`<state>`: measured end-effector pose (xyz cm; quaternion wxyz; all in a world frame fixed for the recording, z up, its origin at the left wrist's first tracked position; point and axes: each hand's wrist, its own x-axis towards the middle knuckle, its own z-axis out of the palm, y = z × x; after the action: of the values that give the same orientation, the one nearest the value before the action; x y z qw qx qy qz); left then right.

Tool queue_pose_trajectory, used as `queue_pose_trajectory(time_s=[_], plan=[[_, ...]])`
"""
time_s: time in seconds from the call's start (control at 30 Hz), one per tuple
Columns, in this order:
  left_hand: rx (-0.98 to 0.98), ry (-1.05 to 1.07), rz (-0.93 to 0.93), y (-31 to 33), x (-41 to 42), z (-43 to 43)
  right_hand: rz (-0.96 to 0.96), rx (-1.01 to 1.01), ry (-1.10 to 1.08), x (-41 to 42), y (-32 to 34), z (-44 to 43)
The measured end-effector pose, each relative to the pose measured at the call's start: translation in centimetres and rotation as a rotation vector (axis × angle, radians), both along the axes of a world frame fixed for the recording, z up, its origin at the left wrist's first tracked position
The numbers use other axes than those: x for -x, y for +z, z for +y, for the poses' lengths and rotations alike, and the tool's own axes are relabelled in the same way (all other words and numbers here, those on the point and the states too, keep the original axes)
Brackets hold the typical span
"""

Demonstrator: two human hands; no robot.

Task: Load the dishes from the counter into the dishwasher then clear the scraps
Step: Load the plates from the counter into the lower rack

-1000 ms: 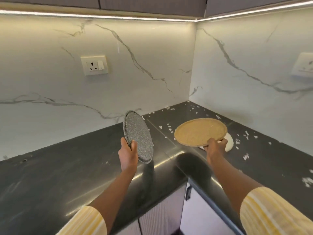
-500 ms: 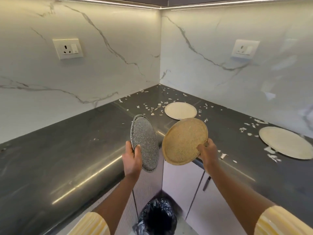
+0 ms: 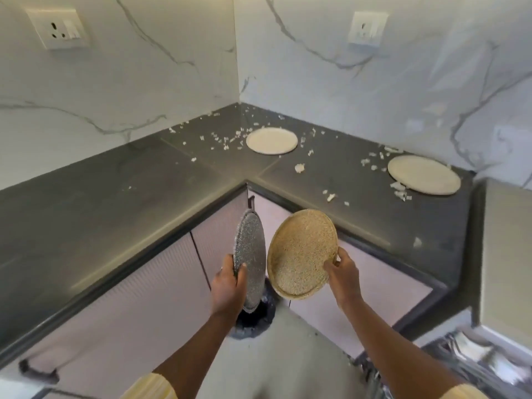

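Observation:
My left hand (image 3: 228,287) grips the lower rim of a grey speckled plate (image 3: 250,256), held almost on edge. Beside it my right hand (image 3: 342,273) pinches the right rim of a tan speckled plate (image 3: 300,253), tilted with its face toward me. Both plates hang in front of the cabinet doors, above a bin with a black bag (image 3: 254,319) on the floor. Two cream plates lie flat on the dark counter (image 3: 86,194): one (image 3: 271,140) near the corner, one (image 3: 423,174) at the right. White scraps (image 3: 227,141) are scattered around them. The dishwasher rack (image 3: 472,361) shows at the bottom right.
Pale ribbed cabinet doors (image 3: 149,283) run under the L-shaped counter, with a dark handle (image 3: 39,371) low at the left. Marble walls carry two sockets (image 3: 59,28) (image 3: 367,28). A beige appliance side (image 3: 506,254) stands at the right edge.
Both hands have drawn the plates back off the counter and down in front of the cabinets, over the bin. The view has pulled back, showing the floor and the dishwasher rack.

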<state>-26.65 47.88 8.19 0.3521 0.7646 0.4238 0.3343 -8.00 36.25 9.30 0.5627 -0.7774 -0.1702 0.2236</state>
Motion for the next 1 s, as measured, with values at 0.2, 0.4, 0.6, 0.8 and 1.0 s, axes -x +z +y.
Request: queue_pose_trajectory(time_s=[0.2,0.4,0.6,0.8,1.0], plan=[[0.084,0.008,0.158,-2.7,3.8,-6.8,-0.009,0.137,-0.016,4.4,-4.3,-7.2],[0.146,-0.086,0.302,-3.9,5.8,-10.2,-0.121,0.307,0.066,7.5,-6.1,-11.9],[0.275,-0.153,0.291,-6.3,7.4,-13.7,-0.125,0.406,0.008,11.6,-8.2,-16.4],[0.367,-0.275,0.285,-9.7,8.4,-17.5,-0.194,0.510,0.029,15.9,-9.2,-20.7],[0.428,-0.437,0.330,-12.4,7.1,-23.7,-0.070,0.562,-0.027,18.3,-11.6,-27.5]])
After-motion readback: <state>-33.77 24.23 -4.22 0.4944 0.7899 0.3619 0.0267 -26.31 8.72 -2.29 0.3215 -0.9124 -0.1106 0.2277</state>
